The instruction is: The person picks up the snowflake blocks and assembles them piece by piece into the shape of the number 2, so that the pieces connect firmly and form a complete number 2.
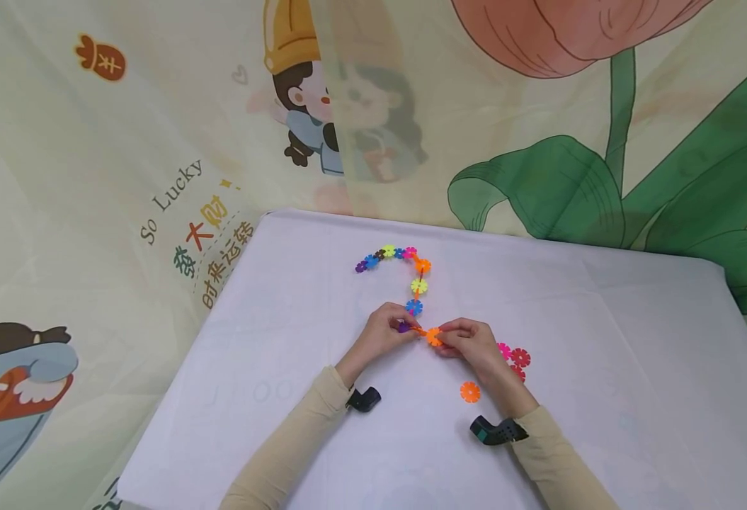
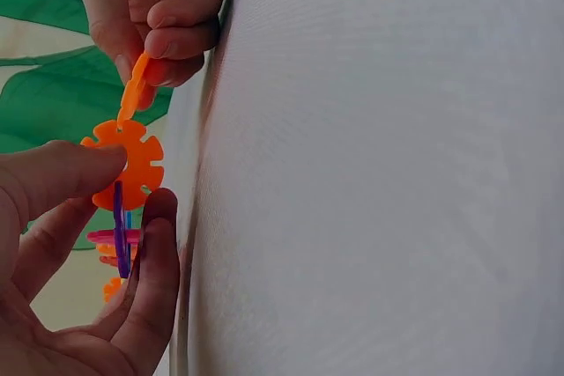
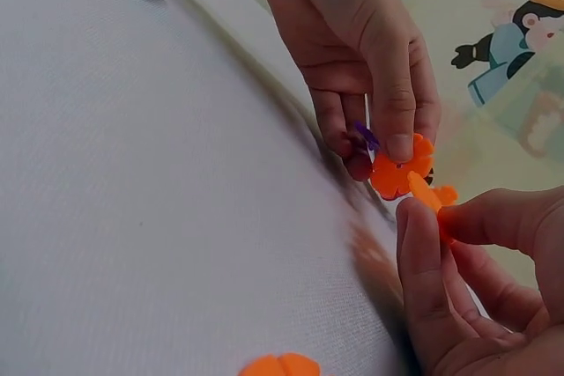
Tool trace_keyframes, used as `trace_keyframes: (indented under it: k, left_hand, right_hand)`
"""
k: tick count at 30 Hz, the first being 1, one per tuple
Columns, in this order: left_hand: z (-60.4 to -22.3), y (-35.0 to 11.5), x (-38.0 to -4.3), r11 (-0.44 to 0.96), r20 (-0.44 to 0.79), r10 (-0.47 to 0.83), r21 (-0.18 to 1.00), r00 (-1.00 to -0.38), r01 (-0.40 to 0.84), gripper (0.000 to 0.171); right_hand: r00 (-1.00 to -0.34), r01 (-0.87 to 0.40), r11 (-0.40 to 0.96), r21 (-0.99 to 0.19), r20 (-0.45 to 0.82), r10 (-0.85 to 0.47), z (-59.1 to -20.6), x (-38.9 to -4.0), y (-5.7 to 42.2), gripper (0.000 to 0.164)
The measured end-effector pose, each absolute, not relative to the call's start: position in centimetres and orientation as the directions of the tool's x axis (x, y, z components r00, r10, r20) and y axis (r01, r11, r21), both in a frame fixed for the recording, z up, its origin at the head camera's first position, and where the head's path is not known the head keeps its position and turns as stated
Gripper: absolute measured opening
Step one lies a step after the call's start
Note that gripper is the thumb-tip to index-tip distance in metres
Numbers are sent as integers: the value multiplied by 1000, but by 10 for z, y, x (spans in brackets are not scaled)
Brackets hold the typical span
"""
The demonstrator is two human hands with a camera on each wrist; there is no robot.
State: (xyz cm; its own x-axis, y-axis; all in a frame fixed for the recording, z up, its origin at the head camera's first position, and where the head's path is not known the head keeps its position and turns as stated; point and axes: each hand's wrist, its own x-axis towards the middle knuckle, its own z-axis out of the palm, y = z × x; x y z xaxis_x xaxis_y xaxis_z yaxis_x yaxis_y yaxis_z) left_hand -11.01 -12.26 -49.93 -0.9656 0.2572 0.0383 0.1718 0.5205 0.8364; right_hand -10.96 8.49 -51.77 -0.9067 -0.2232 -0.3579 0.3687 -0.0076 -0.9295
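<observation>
My left hand (image 1: pixel 382 336) pinches an orange notched snowflake disc (image 2: pixel 145 160) between thumb and fingers. A purple disc (image 2: pixel 121 248) is joined to it by the fingers. From there a chain of colored discs (image 1: pixel 419 286) curves away over the table and bends left to a purple end. Another orange disc (image 1: pixel 434 336) is pinched by my right hand (image 1: pixel 475 347). In the left wrist view, this disc stands nearly edge-on, its lower edge meeting the rim of the left hand's disc. How deeply their slots engage, I cannot tell.
A loose orange disc (image 1: pixel 470 392) lies on the white-covered table (image 1: pixel 634 397) near my right wrist. Pink (image 1: pixel 504 350) and red discs (image 1: pixel 520 357) lie beside the right hand, partly hidden by it. A printed cloth (image 1: pixel 373 198) hangs behind the table.
</observation>
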Motion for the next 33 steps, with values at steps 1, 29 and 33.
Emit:
trace_keyframes:
  k: [1, 29, 33]
  left_hand:
    - [-499, -123, -110, 528, 40, 257, 831, -966, 175, 6]
    - [-503, -126, -106, 540, 34, 204, 830, -978, 141, 7]
    - [-503, -126, -107, 541, 37, 216, 827, -976, 151, 7]
  right_hand:
    - [-908, 366, -6, -931, -355, -223, -518, -109, 84, 22]
    - [-926, 308, 59, -950, -313, -210, -518, -108, 73, 21]
    - [-937, 277, 70, -958, -286, -199, -517, -108, 72, 20]
